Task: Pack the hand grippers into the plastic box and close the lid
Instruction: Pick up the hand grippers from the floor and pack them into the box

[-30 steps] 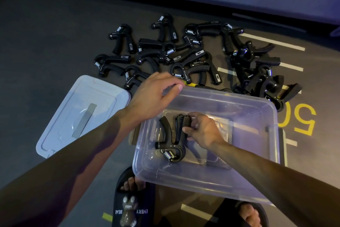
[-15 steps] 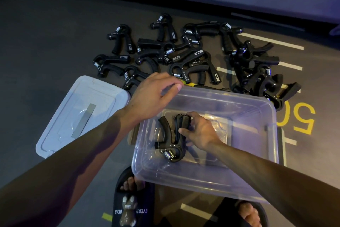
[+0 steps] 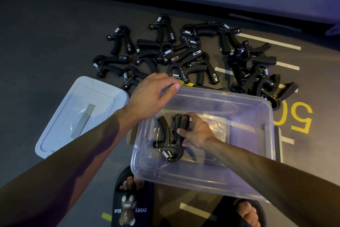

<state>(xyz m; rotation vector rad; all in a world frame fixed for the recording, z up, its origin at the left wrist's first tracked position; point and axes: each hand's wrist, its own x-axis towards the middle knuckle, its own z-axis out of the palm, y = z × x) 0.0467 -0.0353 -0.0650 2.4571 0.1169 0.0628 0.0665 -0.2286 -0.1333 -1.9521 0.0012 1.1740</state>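
The dark floor (image 3: pixel 46 46) carries everything here, with pale painted lines and a yellow number to the right. On it, just in front of the person's sandalled feet, stands the clear plastic box (image 3: pixel 239 186), open and nearly bare inside; its lid (image 3: pixel 60 116) lies flat on the floor to the left, touching nothing in the box. Beyond the box's far rim is the scattered pile of hand grippers (image 3: pixel 193 55), black with curved handles and small bright coil springs, some overlapping, many yet to pack. The left hand (image 3: pixel 150 96) hovers at the box's far left corner with fingers loosely curled and nothing in them; whether it touches the rim I cannot tell. The right hand (image 3: pixel 195 133) is down inside the box, fingers closed on the handles of one gripper (image 3: pixel 169 140) that lies at the left part of the bottom, spring end toward the person. To do this step well, it seems best to lay this gripper flat and snug toward a wall or corner, handles running along the side, so later ones can nest beside it in rows and the lid will seat without anything poking above the rim.
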